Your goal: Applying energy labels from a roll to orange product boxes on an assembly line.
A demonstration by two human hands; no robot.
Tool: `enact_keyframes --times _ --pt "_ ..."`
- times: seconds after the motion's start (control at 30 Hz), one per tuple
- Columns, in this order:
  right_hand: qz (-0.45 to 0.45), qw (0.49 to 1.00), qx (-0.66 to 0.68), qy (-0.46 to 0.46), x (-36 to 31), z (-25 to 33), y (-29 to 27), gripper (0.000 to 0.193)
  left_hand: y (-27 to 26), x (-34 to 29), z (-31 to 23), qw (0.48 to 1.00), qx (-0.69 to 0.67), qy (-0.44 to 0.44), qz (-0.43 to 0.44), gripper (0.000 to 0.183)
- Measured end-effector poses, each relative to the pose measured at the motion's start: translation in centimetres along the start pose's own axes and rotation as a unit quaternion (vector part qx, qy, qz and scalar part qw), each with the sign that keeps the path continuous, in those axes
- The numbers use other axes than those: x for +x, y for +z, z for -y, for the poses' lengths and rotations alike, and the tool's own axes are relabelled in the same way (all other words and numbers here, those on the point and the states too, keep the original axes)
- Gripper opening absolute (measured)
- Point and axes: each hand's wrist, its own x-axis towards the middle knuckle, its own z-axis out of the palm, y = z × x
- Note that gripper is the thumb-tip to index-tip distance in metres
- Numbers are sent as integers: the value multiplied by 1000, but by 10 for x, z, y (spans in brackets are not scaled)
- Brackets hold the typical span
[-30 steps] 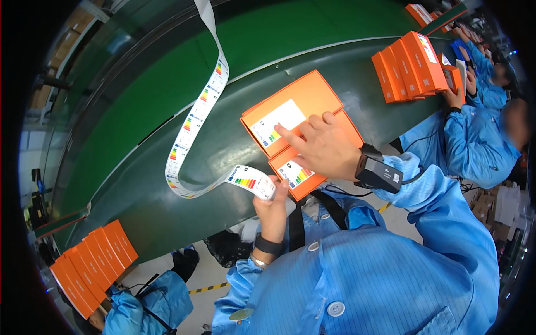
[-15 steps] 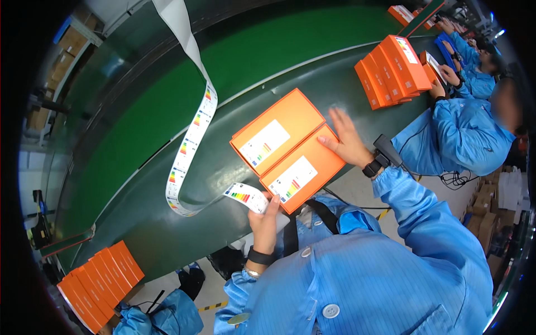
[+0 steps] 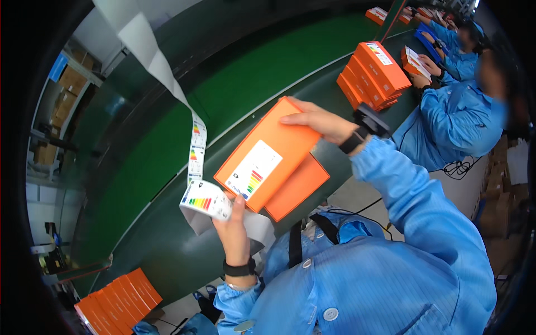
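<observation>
Both hands hold an orange box point(image 3: 276, 139) with a white label point(image 3: 255, 170) bearing coloured bars on its top face. It is lifted and tilted over a second orange box point(image 3: 301, 187), which lies on the dark green work surface and is partly covered. My right hand point(image 3: 324, 123) grips the far right end, thumb on top. At the near left corner, my left hand point(image 3: 234, 229) presses its thumb to the box and also holds the end of a label strip point(image 3: 204, 200). That strip curls by the fingers and runs up to the far left; its lower folds are partly hidden.
Stacked orange boxes point(image 3: 375, 75) stand at the right beside a co-worker point(image 3: 455, 123) in blue who handles another box. More orange boxes point(image 3: 120, 301) sit in a row at the lower left. A green conveyor belt point(image 3: 240, 89) runs along the far side.
The labelled box has been lifted off the surface and tilted, overlapping the other box. My right hand has closed on its far end. My left hand and the strip have moved left.
</observation>
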Motion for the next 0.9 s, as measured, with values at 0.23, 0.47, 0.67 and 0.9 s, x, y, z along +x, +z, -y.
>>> enact_keyframes --times 0.23,0.47,0.67,0.9 --pt "25 967 182 178 28 -73 -29 48 1 31 42 994 -91 -66 20 28" --pt "3 979 188 83 1 -64 -39 52 21 22 10 995 -94 -13 40 24" --pt "-163 874 457 -34 -59 -90 -99 45 60 29 -22 984 -112 -79 117 26" --pt "-504 740 429 -120 -42 -178 -169 80 10 12 -18 994 -64 -81 27 30"
